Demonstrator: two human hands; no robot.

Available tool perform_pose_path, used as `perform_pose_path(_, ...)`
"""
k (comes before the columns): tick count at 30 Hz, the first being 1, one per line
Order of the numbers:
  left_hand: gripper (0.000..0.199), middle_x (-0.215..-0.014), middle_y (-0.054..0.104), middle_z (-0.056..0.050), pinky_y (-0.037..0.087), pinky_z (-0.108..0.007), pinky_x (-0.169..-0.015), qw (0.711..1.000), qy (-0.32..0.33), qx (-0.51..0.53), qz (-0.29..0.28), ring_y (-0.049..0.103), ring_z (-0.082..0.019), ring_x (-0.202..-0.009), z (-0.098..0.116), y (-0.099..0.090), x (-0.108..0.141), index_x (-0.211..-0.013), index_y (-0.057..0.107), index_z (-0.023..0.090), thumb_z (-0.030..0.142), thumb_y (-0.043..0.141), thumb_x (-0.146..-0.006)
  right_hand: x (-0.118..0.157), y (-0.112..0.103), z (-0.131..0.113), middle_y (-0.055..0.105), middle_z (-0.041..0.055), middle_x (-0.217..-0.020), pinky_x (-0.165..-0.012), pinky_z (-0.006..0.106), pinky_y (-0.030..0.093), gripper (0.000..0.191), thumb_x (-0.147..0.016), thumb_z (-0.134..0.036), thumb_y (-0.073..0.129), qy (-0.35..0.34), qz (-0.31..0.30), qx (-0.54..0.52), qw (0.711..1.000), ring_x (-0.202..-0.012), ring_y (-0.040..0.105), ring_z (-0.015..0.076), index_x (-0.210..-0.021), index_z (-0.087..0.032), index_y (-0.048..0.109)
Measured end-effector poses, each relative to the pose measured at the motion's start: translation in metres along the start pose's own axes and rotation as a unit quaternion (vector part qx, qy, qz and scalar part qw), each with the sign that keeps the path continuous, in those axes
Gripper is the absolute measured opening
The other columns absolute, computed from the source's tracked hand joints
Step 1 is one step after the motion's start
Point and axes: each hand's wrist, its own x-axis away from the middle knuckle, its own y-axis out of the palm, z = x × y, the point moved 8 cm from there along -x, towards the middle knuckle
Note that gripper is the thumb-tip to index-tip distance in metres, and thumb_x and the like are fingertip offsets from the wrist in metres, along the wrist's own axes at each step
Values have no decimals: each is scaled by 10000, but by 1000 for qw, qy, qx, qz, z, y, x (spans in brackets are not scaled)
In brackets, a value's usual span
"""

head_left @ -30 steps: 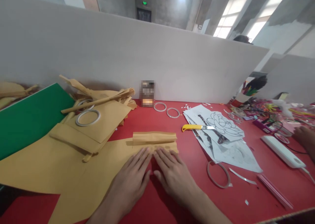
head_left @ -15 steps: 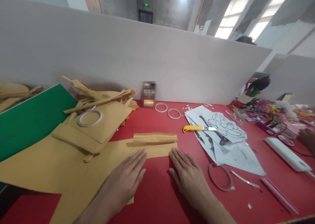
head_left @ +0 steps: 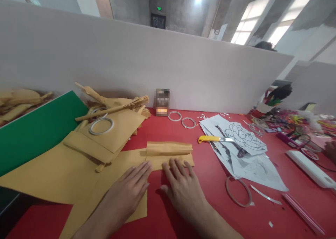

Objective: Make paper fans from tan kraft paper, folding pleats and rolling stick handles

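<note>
A strip of brown kraft paper (head_left: 169,149) lies crosswise in front of me, its far part raised in lengthwise folds. My left hand (head_left: 135,183) is flat with fingers stretched, its tips at the strip's near left edge and over a larger brown sheet (head_left: 86,183). On the near edge, right of the middle, rest the fingertips of my right hand (head_left: 182,183), spread apart. Neither hand grips anything. To the right, a yellow-handled knife (head_left: 210,139) lies with its blade over white papers (head_left: 252,165) bearing a line-drawn flower.
Stacked kraft paper (head_left: 105,134) with a white ring (head_left: 101,126) on it stands left, beside a green board (head_left: 39,130). Thin rings (head_left: 188,122) lie at the back. Right are a brown ring (head_left: 238,191), a white bar-shaped device (head_left: 309,169) and a pink-striped tube (head_left: 303,212).
My right hand has moved left along the strip's near edge, with its fingers spread wider. My left hand has shifted slightly left. The view has shifted a little.
</note>
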Motion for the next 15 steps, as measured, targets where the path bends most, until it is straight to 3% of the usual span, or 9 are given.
perform_pose_path(3, 497, -1576, 598, -107, 501, -450, -1157, 1000, -2, -22, -1, 574, -275, -1461, 3, 0, -3, -1527, 605, 191, 203, 375, -1086, 2, 6, -5, 533, 180, -1615, -1160, 539, 475, 648, -1047, -599, 596, -23, -8, -32, 999, -1485, 518, 362, -1568, -221, 533)
perform_pose_path(7, 495, -1552, 615, -155, 514, -509, -1148, 1000, -15, -27, -5, 569, -321, -1462, 14, 0, -11, -1480, 634, 139, 190, 345, -1082, 5, 12, -3, 461, 176, -1665, -1178, 542, 458, 648, -1070, -560, 566, -20, -26, -32, 999, -1528, 465, 363, -1612, -213, 484)
perform_pose_path(11, 524, -1596, 577, -124, 451, -517, -1214, 1000, -4, -6, -7, 489, -315, -1526, 25, 1, -16, -1495, 624, 175, 109, 360, -1047, 5, 12, -2, 439, 164, -1678, -1177, 547, 460, 636, -1084, -557, 535, -16, -38, -42, 998, -1543, 445, 361, -1622, -221, 474)
perform_pose_path(15, 478, -1590, 585, -120, 446, -510, -1196, 1000, -17, -23, 11, 522, -326, -1499, 17, -3, -13, -1518, 607, 185, 209, 399, -1088, 4, 9, -1, 431, 159, -1683, -1186, 546, 452, 634, -1086, -563, 527, -8, -50, -59, 997, -1552, 431, 359, -1618, -221, 482)
